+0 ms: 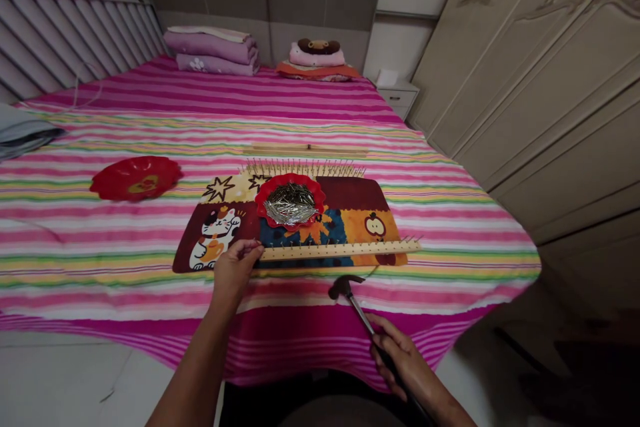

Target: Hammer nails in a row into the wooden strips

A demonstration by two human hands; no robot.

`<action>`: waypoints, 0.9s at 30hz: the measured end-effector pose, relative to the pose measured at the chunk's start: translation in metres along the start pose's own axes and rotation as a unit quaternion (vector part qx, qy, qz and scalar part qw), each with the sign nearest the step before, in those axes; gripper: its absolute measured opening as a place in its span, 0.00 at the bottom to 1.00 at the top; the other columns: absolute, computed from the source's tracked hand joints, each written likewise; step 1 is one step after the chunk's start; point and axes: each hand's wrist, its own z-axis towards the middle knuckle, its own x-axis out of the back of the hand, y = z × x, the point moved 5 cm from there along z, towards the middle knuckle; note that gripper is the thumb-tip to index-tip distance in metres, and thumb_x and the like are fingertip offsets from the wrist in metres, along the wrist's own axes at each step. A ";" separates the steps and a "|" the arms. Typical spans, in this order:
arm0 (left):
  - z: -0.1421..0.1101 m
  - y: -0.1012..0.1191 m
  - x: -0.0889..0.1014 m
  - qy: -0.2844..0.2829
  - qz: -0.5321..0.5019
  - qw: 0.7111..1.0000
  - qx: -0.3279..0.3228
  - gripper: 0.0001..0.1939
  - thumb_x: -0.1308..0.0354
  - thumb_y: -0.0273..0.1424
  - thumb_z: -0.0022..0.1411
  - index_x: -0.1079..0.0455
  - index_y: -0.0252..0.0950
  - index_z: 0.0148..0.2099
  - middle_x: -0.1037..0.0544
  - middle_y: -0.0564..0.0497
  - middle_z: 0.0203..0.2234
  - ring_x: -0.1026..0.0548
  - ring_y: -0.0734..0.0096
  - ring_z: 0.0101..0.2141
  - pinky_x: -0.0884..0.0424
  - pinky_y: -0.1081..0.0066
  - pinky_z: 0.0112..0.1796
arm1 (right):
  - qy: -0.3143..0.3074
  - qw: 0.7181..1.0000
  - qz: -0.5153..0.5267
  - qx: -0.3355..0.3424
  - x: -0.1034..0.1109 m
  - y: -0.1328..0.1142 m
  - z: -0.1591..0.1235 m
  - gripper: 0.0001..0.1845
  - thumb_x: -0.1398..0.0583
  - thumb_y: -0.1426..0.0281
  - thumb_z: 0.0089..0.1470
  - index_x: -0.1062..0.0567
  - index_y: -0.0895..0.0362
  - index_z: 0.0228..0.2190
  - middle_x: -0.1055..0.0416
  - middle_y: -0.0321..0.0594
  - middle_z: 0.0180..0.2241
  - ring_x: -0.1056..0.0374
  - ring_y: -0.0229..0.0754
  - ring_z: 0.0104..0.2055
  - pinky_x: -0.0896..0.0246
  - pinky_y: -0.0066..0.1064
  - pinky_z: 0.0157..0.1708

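A wooden strip (340,251) lies across a cartoon-printed mat (220,227) near the bed's front edge, with a few nails standing at its right end. My left hand (235,270) pinches the strip's left end. In my right hand (400,360) is a hammer (350,297), gripped by the handle, its dark head hovering just in front of the strip. A red dish full of shiny nails (291,202) sits on the mat behind the strip. Farther back lies a second strip (305,169) studded with a row of nails.
An empty red dish (136,177) rests at the left on the striped bedspread (100,240). More bare wooden strips (310,149) lie beyond the mat. Folded bedding (213,50) and a plush pile (317,57) sit by the headboard. Wardrobe doors (540,80) stand at the right.
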 end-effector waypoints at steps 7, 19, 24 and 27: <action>-0.006 0.006 0.000 0.011 0.073 0.997 -0.021 0.12 0.41 0.41 0.43 0.28 0.39 0.28 0.23 0.54 0.24 0.27 0.69 0.28 0.32 0.72 0.30 | -0.005 1.000 -0.002 -0.002 0.001 -0.002 -0.001 0.29 0.44 0.59 0.48 0.37 0.56 0.51 0.40 0.26 0.16 0.54 0.27 0.10 0.62 0.16 0.05; -0.009 0.009 0.000 0.028 0.130 0.985 -0.106 0.09 0.44 0.39 0.47 0.28 0.40 0.27 0.24 0.53 0.26 0.28 0.70 0.29 0.32 0.72 0.32 | -0.099 0.992 -0.076 0.032 -0.040 -0.031 -0.021 0.30 0.46 0.58 0.53 0.41 0.55 0.56 0.42 0.25 0.18 0.51 0.28 0.11 0.58 0.17 0.06; -0.010 0.010 -0.002 0.027 0.144 0.982 -0.120 0.07 0.44 0.36 0.48 0.28 0.40 0.26 0.24 0.53 0.26 0.28 0.71 0.29 0.32 0.73 0.33 | -0.150 0.964 -0.149 0.159 -0.096 -0.102 -0.026 0.23 0.50 0.66 0.59 0.39 0.54 0.56 0.43 0.24 0.16 0.51 0.28 0.11 0.58 0.20 0.09; -0.010 0.010 -0.002 0.028 0.150 0.980 -0.127 0.06 0.44 0.36 0.48 0.29 0.40 0.26 0.24 0.54 0.25 0.28 0.71 0.28 0.32 0.73 0.32 | -0.131 0.939 -0.196 0.251 -0.122 -0.134 -0.015 0.21 0.50 0.70 0.59 0.35 0.54 0.53 0.42 0.26 0.17 0.47 0.30 0.16 0.51 0.21 0.16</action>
